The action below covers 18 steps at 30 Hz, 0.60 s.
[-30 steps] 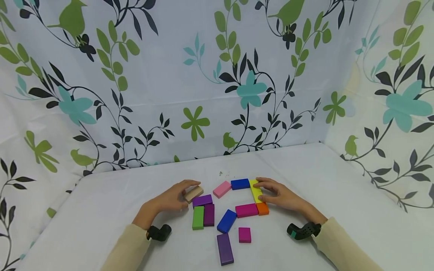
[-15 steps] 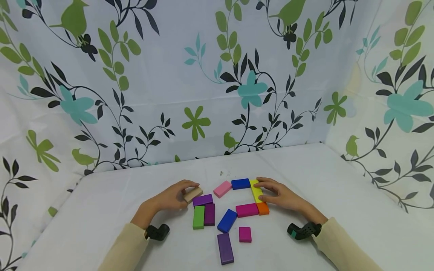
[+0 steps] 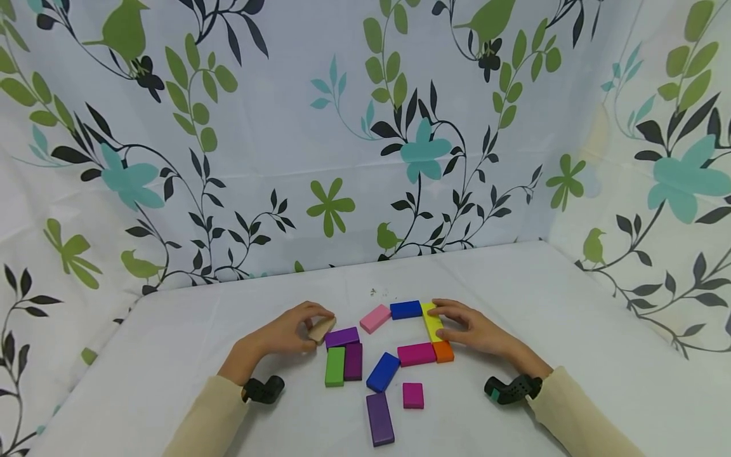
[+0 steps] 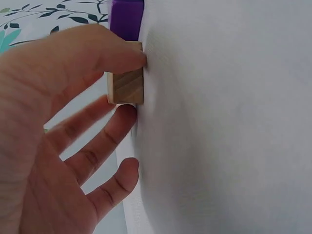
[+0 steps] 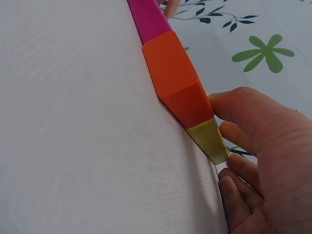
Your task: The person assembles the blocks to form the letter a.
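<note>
My left hand [image 3: 285,330] pinches a plain wooden block [image 3: 322,329] between thumb and fingers. In the left wrist view the thumb lies across this wooden block [image 4: 128,88], whose end meets a purple block [image 4: 126,19]. Over at the right, my right hand [image 3: 476,328] holds a yellow block [image 3: 432,322], thumb at its near part and fingers at its far end. An orange block [image 3: 442,351] adjoins the yellow one, and a magenta block [image 3: 416,354] extends left from the orange. The right wrist view shows the thumb close beside the orange block [image 5: 173,63].
A blue block [image 3: 406,310] and a pink block [image 3: 375,318] continue the row at the back. Green [image 3: 335,366] and dark purple [image 3: 353,362] blocks stand side by side. Nearer lie another blue block [image 3: 383,372], a magenta square [image 3: 413,395] and a long violet block [image 3: 379,419].
The wooden block has turned slightly in my left hand, its angle now steeper in the head view. The right hand and the other blocks stay put.
</note>
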Available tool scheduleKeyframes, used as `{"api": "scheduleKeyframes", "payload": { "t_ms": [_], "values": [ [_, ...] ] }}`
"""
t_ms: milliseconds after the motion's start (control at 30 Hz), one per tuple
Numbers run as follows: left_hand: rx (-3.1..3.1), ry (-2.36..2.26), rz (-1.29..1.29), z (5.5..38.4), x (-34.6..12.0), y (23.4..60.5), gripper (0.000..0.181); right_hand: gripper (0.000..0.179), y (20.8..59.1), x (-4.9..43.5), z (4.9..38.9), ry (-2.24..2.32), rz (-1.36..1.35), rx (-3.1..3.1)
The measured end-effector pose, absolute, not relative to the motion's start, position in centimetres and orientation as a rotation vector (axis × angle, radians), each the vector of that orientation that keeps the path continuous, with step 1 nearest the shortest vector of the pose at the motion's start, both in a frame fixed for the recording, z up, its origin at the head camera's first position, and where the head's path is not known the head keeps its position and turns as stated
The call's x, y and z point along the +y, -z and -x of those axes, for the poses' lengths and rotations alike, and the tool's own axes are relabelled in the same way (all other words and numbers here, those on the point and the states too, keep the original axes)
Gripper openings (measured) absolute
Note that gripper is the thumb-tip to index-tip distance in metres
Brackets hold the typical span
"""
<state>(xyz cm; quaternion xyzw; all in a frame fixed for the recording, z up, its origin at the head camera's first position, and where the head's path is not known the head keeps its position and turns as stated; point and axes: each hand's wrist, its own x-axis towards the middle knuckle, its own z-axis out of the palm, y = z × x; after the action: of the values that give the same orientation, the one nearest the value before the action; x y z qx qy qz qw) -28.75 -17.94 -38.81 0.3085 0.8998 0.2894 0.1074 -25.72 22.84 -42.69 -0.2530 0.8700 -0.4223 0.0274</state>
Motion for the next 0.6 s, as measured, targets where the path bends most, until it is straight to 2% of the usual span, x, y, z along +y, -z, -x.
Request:
{"api": "scheduleKeyframes", "payload": {
  "t_ms": [433,600],
  "values": [
    [2.694,-0.986,-0.967,28.3,-19.4,39.8,0.054,0.042,42.6,23.1,25.6,1.303,0.795,2.687],
    [2.701,-1.058,-0.907,28.3,-20.0,40.1,0.052,0.043,42.8,23.1,25.7,1.325,0.788,2.671]
  ]
}}
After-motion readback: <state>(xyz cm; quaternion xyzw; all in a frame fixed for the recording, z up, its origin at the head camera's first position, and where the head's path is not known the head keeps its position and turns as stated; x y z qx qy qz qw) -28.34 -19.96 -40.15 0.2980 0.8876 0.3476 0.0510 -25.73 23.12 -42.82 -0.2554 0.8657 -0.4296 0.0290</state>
